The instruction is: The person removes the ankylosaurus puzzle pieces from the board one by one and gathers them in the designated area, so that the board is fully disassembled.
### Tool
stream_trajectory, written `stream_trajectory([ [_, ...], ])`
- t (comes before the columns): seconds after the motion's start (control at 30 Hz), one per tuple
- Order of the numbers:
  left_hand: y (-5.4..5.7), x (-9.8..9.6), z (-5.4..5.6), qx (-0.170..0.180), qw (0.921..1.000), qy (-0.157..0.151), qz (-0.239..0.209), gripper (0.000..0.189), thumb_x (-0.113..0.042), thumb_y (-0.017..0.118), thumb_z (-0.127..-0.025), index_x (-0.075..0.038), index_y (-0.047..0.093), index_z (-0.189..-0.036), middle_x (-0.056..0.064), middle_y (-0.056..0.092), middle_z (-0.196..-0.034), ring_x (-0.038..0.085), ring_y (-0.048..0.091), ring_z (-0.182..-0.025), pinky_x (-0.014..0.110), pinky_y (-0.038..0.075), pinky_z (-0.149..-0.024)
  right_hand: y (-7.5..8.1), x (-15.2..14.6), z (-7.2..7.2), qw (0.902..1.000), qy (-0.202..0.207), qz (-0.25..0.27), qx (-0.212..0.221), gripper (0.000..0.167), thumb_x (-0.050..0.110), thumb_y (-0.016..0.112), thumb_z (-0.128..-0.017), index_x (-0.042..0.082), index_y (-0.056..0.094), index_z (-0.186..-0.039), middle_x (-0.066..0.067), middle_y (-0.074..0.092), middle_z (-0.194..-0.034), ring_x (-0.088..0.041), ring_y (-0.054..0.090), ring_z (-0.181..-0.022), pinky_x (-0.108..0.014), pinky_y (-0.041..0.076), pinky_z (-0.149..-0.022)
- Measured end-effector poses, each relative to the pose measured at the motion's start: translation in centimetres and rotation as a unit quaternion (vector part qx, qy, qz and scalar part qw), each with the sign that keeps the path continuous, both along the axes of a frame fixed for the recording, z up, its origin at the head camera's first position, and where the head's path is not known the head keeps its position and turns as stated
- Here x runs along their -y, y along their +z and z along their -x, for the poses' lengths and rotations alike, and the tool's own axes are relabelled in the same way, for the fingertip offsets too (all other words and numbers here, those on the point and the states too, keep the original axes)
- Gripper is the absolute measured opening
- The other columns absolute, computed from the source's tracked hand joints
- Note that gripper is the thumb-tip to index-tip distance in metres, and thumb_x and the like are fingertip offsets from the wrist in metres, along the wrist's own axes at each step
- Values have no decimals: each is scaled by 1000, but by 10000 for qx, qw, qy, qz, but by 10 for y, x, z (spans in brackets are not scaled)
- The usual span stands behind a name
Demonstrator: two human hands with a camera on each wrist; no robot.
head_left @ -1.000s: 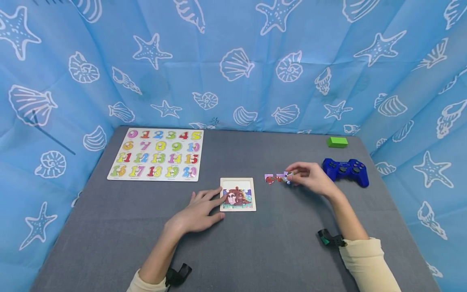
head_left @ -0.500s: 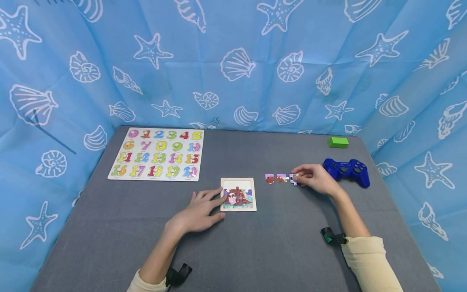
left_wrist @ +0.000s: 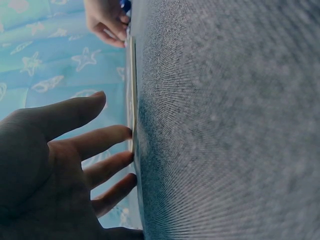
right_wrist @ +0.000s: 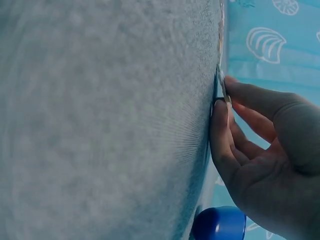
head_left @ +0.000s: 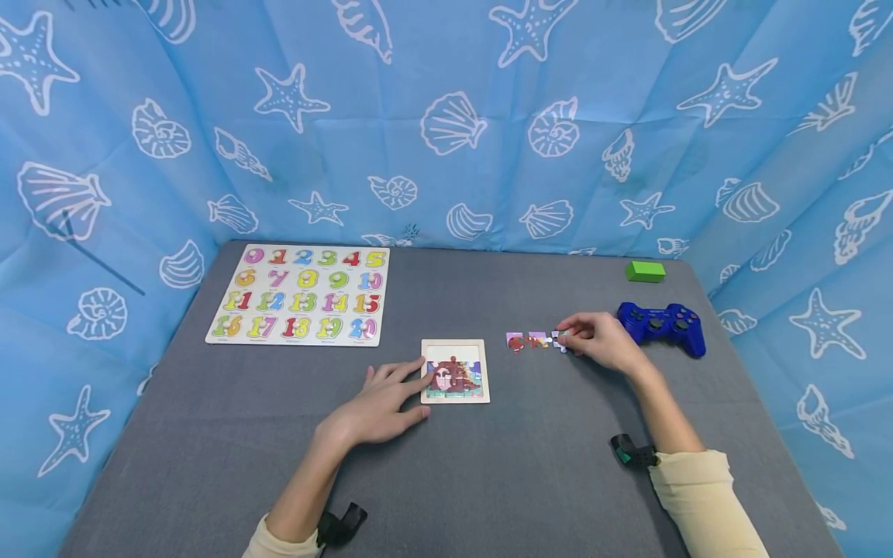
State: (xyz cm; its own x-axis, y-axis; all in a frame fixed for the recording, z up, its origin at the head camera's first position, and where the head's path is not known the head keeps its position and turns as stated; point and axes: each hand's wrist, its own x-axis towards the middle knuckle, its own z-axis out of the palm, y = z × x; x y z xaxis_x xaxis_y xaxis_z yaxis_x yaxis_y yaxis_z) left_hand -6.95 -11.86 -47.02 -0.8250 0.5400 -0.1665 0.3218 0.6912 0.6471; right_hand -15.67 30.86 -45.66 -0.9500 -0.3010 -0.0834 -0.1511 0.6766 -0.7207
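Observation:
A square wooden jigsaw tray, partly filled with a brown picture and with its upper strip bare, lies mid-table. My left hand rests its spread fingers on the tray's left side; the left wrist view shows these fingers straight at the tray's edge. To the right of the tray are two loose jigsaw pieces, a red-and-purple one and a multicoloured one. Beside them my right hand pinches another jigsaw piece between thumb and finger. In the right wrist view that piece is tilted, one edge raised.
A white number board lies at the back left of the grey table. A blue game controller sits just right of my right hand, with a green block behind it. A patterned blue curtain surrounds the table's back and sides.
My right hand has shifted slightly right with its jigsaw piece, uncovering more of the middle piece. Over the last half second it has hardly moved. The left hand stays on the tray.

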Motion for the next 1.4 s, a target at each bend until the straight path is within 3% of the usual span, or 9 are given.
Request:
stream_trajectory([
  [0.13, 8, 0, -1, 96, 9999, -31, 36, 60, -36, 65, -109, -16, 51, -163, 12, 35, -178, 45, 31, -160, 86, 7, -125, 0, 3, 1, 9990, -145, -419, -112, 19, 11, 77, -101, -1, 78, -116, -14, 77, -96, -7, 65, -76, -20, 53, -65],
  [0.2, 18, -2, -3, 235, 9997, 2, 120, 60, -32, 66, -109, -13, 50, -163, 12, 34, -178, 44, 29, -162, 84, 6, -128, 1, 5, 2, 9978, -186, -618, -172, 19, 13, 78, -101, 1, 79, -115, -13, 77, -97, -10, 65, -80, -20, 51, -67],
  [0.3, 21, -4, -2, 277, 9993, 9, 246, 59, -31, 65, -109, -13, 49, -164, 12, 33, -179, 43, 29, -163, 82, 6, -129, 2, 7, 3, 9962, -223, -809, -221, 18, 15, 78, -101, 2, 79, -114, -13, 79, -99, -15, 67, -83, -22, 51, -69],
  [0.57, 10, -2, -1, 88, 9999, 52, 46, 60, -33, 66, -108, -14, 51, -163, 12, 36, -178, 43, 32, -161, 85, 7, -127, 2, 9, 3, 9947, -343, -934, -239, 17, 15, 78, -101, 3, 80, -112, -13, 79, -100, -15, 67, -84, -23, 50, -71],
  [0.87, 22, -3, -2, 338, 9992, 64, 206, 59, -32, 65, -109, -14, 50, -164, 11, 35, -178, 41, 31, -162, 81, 8, -129, 1, 9, 0, 9971, -308, -599, -349, 15, 13, 79, -100, 2, 79, -110, -12, 76, -95, -11, 63, -78, -21, 50, -66],
  [0.97, 18, -1, -1, 284, 9996, 56, -5, 60, -32, 67, -108, -13, 51, -163, 13, 37, -177, 43, 33, -161, 83, 9, -128, 2, 13, -2, 9988, -214, -261, -359, 14, 11, 78, -100, 0, 79, -109, -13, 75, -93, -7, 64, -75, -19, 52, -64],
  [1.2, -20, 6, 6, -195, 9994, -7, -295, 50, -46, 63, -109, -27, 60, -154, 8, 39, -177, 44, 37, -158, 88, 11, -122, 6, 31, -6, 9983, 41, 487, -306, 15, 8, 76, -101, -3, 79, -111, -18, 77, -93, -10, 71, -74, -23, 60, -63],
  [1.4, -30, 7, 8, -269, 9995, 35, -147, 45, -41, 68, -107, -31, 63, -151, 2, 38, -178, 38, 36, -162, 86, 11, -125, 8, 56, -7, 9966, 146, 722, -363, 13, 8, 76, -101, -1, 78, -110, -18, 77, -93, -19, 73, -75, -25, 60, -64],
])
